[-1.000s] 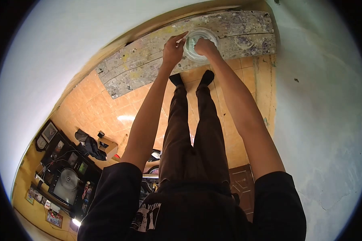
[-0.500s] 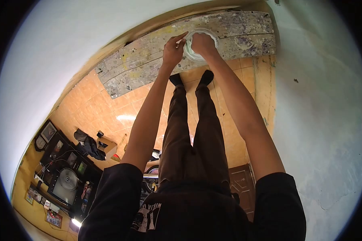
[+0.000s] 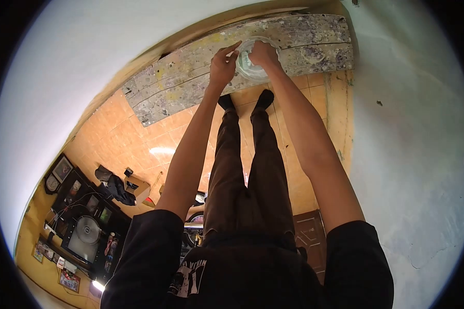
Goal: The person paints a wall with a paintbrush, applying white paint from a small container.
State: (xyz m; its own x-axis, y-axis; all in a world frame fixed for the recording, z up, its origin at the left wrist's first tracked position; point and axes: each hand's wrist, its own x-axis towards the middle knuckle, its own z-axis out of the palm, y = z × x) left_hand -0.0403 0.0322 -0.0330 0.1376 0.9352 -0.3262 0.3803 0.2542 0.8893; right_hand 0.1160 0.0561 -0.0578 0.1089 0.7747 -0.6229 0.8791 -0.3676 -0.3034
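Observation:
A round clear bowl [image 3: 253, 76] stands on a paint-spotted wooden bench [image 3: 185, 82]. My left hand [image 3: 223, 67] is at the bowl's left side, its index finger stretched along the rim and its thumb close to the edge, gripping it there. Over the bowl's inside, my right hand [image 3: 263, 54] is closed in a fist with its fingers pointing down. Something pale and whitish-green [image 3: 246, 61] shows in the bowl beside the right fingers; its kind cannot be made out. The fingertips of the right hand are hidden.
Below the bench lies an orange tiled floor [image 3: 118, 136], where my feet stand close to its edge. A pale wall [image 3: 412, 170] rises on the right. At lower left are a cardboard box [image 3: 137, 188], a dark bag [image 3: 119, 189] and a fan [image 3: 87, 230].
My right hand has shifted slightly right within the bowl, uncovering more of the pale stuff. My left hand has hardly moved at the rim.

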